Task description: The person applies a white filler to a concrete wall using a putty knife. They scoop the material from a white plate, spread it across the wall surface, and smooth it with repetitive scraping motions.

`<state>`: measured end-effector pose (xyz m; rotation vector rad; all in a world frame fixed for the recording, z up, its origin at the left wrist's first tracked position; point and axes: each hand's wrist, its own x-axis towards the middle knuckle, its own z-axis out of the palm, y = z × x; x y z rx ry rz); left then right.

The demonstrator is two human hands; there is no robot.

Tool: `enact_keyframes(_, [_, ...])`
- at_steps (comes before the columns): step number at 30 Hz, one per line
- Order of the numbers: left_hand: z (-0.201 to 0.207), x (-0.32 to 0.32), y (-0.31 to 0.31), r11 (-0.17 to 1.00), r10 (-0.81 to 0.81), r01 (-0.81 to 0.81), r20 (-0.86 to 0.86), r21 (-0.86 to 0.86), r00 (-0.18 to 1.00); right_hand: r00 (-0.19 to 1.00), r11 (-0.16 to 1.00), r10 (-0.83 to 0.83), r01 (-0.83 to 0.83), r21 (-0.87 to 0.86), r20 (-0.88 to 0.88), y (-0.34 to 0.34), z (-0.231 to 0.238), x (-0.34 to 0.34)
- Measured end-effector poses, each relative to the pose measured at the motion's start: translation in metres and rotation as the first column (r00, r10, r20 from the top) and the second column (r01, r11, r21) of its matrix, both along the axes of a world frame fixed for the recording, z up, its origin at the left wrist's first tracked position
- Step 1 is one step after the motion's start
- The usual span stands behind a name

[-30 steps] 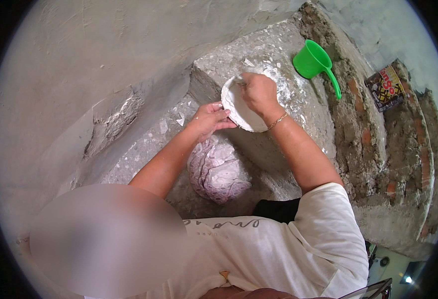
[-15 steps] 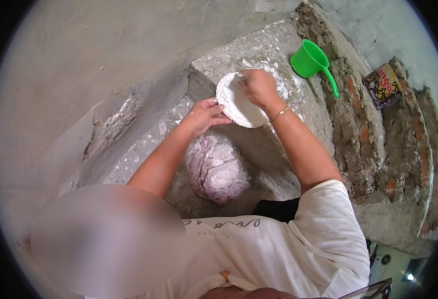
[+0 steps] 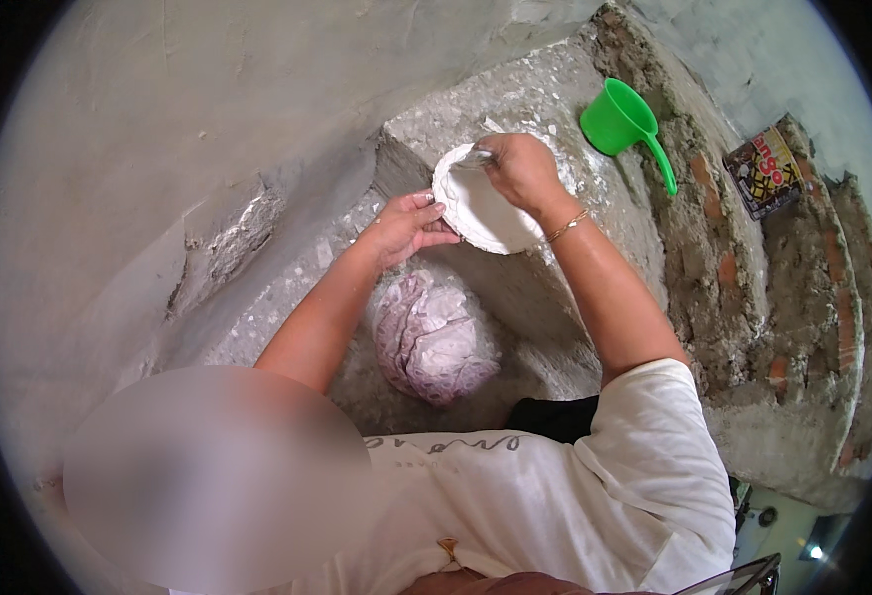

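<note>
Presently held, white bowl (image 3: 500, 216): located at 1 o'clock from the centre of the view, in front of the edge of a concrete step (image 3: 515, 94); tilted, with a rough, white-crusted rim. Contact with the step cannot be told.
Left hand (image 3: 403, 233): positioned at 8 o'clock on the bowl; thumb at the rim, other fingers slightly parted and reaching beneath it; closed on the bowl's edge.
Right hand (image 3: 527, 178): positioned at 2 o'clock on the bowl, over its opening; fingers curled inward, fingertips pointing to 10 o'clock. A small grey piece (image 3: 474, 156) shows at the fingertips; its kind, and how firmly it is gripped, cannot be told.
Bracelet (image 3: 566, 227): gold-coloured, fitted around the right wrist.
Plastic bag (image 3: 436, 342): purple-patterned, crumpled, with whitish contents; lies at 7 o'clock from the bowl, apart from both hands.
Green dipper (image 3: 615, 119): at 2 o'clock from the bowl; handle directed to 5 o'clock.
Printed package (image 3: 765, 174): dark, at 3 o'clock from the bowl, on rough brickwork (image 3: 729, 273).
Wall (image 3: 287, 99): grey plaster; a broken patch (image 3: 233, 238) at 9 o'clock from the bowl.
</note>
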<state>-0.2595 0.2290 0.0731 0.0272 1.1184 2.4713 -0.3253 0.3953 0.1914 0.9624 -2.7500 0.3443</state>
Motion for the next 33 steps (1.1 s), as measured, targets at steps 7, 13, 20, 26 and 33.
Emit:
enact_keyframes(7, [-0.017,0.0,-0.008,0.994,-0.004,0.007,-0.031,0.106,1.0,0.986,0.986,0.122,-0.134,0.102,0.113,0.001,0.002,0.038])
enact_keyframes(13, [-0.014,-0.003,-0.006,0.995,0.022,-0.024,0.025,0.095,0.999,0.986,0.985,0.116,-0.13,0.11,0.121,0.029,0.013,0.024])
enact_keyframes(20, [-0.01,-0.003,-0.001,0.993,0.095,-0.096,0.025,0.066,0.995,0.995,0.997,0.071,-0.071,-0.001,-0.071,0.002,-0.009,0.002])
enact_keyframes(26, [-0.02,-0.004,-0.003,0.974,0.199,-0.206,0.078,0.095,0.977,0.969,0.966,0.234,-0.241,0.097,0.08,0.011,0.001,0.044])
enact_keyframes(33, [-0.007,-0.006,-0.002,0.971,0.239,-0.239,0.12,-0.018,0.963,0.991,0.99,0.121,-0.124,0.06,0.057,0.037,0.021,0.022])
